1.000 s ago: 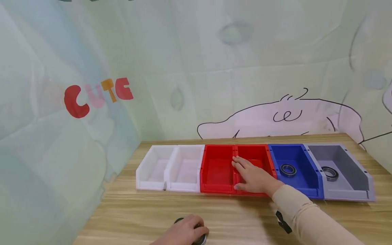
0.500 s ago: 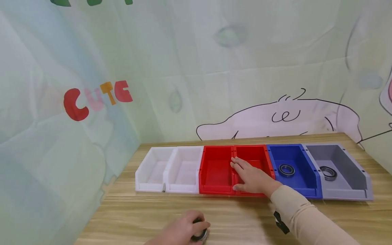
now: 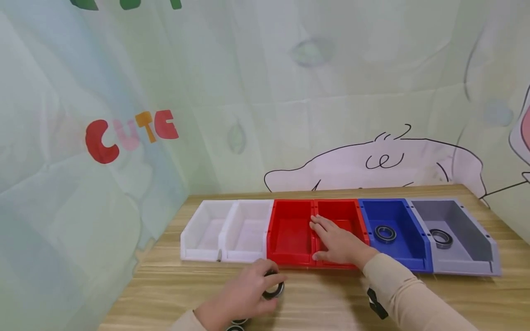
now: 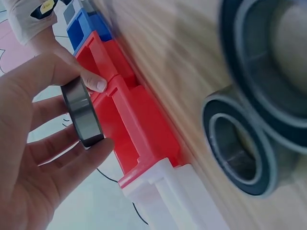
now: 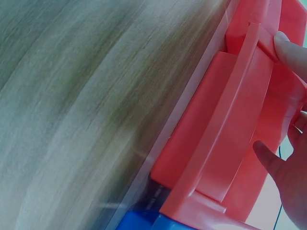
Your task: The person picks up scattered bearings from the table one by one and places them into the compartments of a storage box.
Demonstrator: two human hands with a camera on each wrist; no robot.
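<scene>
Between its thumb and fingers my left hand (image 3: 244,289) pinches a ball bearing (image 3: 279,290), above the table and in front of the red bins. The left wrist view shows that bearing (image 4: 82,112) edge-on, its metal outer ring facing the camera. Two more bearings lie on the table below the left hand, a nearer one (image 4: 254,57) and a smaller-looking one (image 4: 261,158). My right hand (image 3: 339,241) rests on the divider between the left red bin (image 3: 290,230) and the right red bin (image 3: 341,209), fingers spread. Its thumb (image 5: 290,52) touches the red rim.
Left of the red bins stand two white bins (image 3: 203,253). To the right, a blue bin (image 3: 391,214) holds one bearing (image 3: 392,235), and a grey bin (image 3: 468,262) holds another bearing (image 3: 450,240). A printed cloth (image 3: 227,92) hangs behind the wooden table (image 3: 165,285).
My left hand has lifted its bearing off the table and moved it forward, toward the bins. Bearings on the table have come into view beneath it. My right hand stays on the red bins.
</scene>
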